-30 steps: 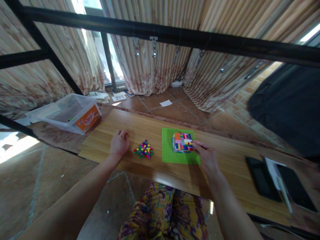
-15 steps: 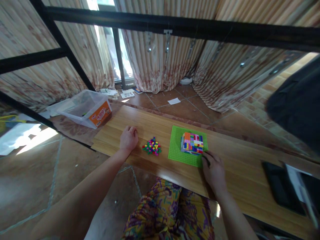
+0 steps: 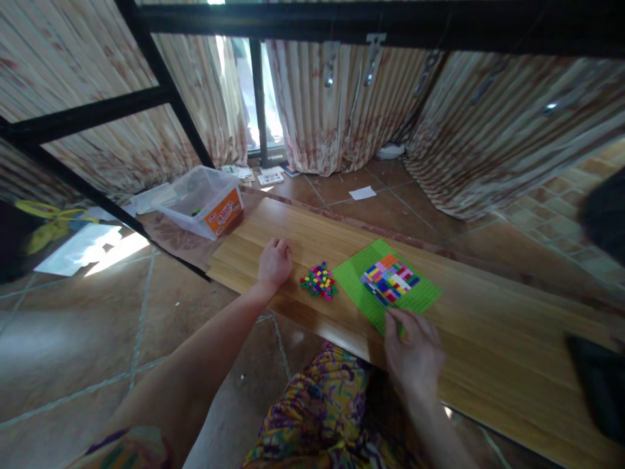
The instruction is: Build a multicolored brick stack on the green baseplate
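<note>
A green baseplate (image 3: pixel 418 294) lies turned at an angle on the wooden table (image 3: pixel 488 352), with a block of many-coloured bricks (image 3: pixel 389 278) built on it. My right hand (image 3: pixel 414 352) pinches the plate's near corner, fingers closed on its edge. My left hand (image 3: pixel 275 262) rests on the table as a loose fist, holding nothing that I can see. A small heap of loose coloured bricks (image 3: pixel 319 281) sits between my left hand and the plate.
A clear plastic tub with an orange label (image 3: pixel 202 200) stands at the table's far left end. A dark flat object (image 3: pixel 598 384) lies at the right edge. Black frame bars (image 3: pixel 161 91) cross overhead; curtains hang behind. Tiled floor with scattered papers lies beyond.
My right hand left the brick block, dropped to the plate's near corner and turned the plate at an angle. The view swung left. My left hand stayed put.
</note>
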`<control>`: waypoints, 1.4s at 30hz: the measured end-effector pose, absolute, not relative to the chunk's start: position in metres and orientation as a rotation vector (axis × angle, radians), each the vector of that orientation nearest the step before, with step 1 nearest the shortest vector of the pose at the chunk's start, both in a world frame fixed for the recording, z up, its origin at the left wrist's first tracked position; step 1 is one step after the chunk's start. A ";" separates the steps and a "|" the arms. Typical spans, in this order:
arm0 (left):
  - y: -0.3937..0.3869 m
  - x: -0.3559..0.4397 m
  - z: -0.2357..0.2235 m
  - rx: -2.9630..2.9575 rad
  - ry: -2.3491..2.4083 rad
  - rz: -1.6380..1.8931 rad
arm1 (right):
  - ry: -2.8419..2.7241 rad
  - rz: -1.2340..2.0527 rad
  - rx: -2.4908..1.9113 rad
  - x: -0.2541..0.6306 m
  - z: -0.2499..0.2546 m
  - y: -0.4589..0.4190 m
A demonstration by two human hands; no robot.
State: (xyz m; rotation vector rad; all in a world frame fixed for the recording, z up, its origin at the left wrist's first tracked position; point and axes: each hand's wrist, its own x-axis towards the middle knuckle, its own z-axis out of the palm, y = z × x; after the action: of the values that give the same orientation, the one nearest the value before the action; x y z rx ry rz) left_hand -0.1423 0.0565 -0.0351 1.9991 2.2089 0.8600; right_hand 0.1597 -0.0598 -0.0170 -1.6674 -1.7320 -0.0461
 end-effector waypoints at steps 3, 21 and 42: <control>0.056 -0.142 -0.034 1.997 2.204 0.866 | -1.753 -0.057 -1.727 0.145 -0.014 -0.055; 0.057 -0.143 -0.035 2.031 2.224 0.860 | -1.947 -0.054 -1.773 0.211 -0.047 -0.061; 0.058 -0.144 -0.038 2.047 2.225 0.858 | -1.949 0.221 -1.450 0.159 -0.020 -0.052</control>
State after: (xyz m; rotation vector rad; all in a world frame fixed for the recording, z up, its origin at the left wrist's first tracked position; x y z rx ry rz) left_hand -0.1435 0.0575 -0.0377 2.0469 2.2251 0.8576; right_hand 0.1587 -0.0517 -0.0201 -1.4501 -1.9494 0.2207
